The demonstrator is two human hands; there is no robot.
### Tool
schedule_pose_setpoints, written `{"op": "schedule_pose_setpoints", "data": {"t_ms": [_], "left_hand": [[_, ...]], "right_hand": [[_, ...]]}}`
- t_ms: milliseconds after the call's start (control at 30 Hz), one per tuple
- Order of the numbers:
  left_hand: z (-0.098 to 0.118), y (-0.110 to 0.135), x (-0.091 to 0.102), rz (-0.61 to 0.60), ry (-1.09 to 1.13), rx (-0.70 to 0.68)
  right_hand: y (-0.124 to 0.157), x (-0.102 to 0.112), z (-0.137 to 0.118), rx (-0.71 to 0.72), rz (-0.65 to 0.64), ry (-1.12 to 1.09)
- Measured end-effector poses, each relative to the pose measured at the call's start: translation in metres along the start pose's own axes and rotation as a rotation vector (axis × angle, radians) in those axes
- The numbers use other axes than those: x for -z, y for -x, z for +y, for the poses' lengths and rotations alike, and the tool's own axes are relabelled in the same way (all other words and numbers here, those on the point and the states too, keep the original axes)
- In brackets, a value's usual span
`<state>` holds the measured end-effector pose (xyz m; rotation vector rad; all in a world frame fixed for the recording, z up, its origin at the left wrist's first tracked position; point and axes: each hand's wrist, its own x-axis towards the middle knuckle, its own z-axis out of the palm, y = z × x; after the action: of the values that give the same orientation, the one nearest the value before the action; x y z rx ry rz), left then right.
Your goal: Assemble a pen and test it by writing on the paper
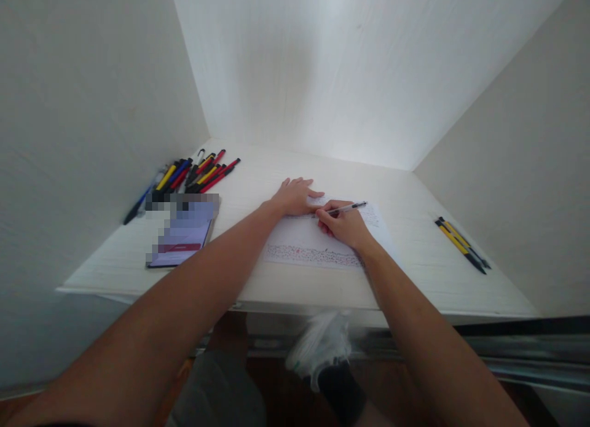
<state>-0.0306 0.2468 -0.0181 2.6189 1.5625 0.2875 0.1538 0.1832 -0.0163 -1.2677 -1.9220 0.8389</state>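
A sheet of paper (299,235) lies on the white desk, with small dark writing near its top and a dense band of black and red marks along its lower edge. Spread flat over the paper's upper left part is my left hand (295,196), its fingers apart. My right hand (341,223) grips a slim pen (353,207) with a clear barrel and dark end. The pen's tip points left, close to the left hand's thumb; whether it touches the paper is hard to make out.
At the left lie a pile of pens (203,172) in red, yellow, black, white and blue, and a phone (184,233) with a lit screen, partly blurred. Several yellow and black pens (461,244) lie by the right wall. Walls enclose the desk (304,285) on three sides.
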Motion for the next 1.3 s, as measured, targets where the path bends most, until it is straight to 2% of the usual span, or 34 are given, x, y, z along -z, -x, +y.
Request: {"op": "schedule_pose_setpoints", "data": {"t_ms": [400, 667, 1300], "left_hand": [[-0.0041, -0.0033, -0.0041, -0.020, 0.013, 0.015], [-0.0062, -0.0047, -0.0072, 0.007, 0.007, 0.003], [-0.0018, -0.0025, -0.0011, -0.030, 0.016, 0.021]], "right_hand": [[-0.0010, 0.0013, 0.0015, 0.026, -0.053, 0.018], [0.0004, 0.0020, -0.0013, 0.006, -0.055, -0.007], [0.0008, 0.0017, -0.0053, 0.033, -0.011, 0.048]]}}
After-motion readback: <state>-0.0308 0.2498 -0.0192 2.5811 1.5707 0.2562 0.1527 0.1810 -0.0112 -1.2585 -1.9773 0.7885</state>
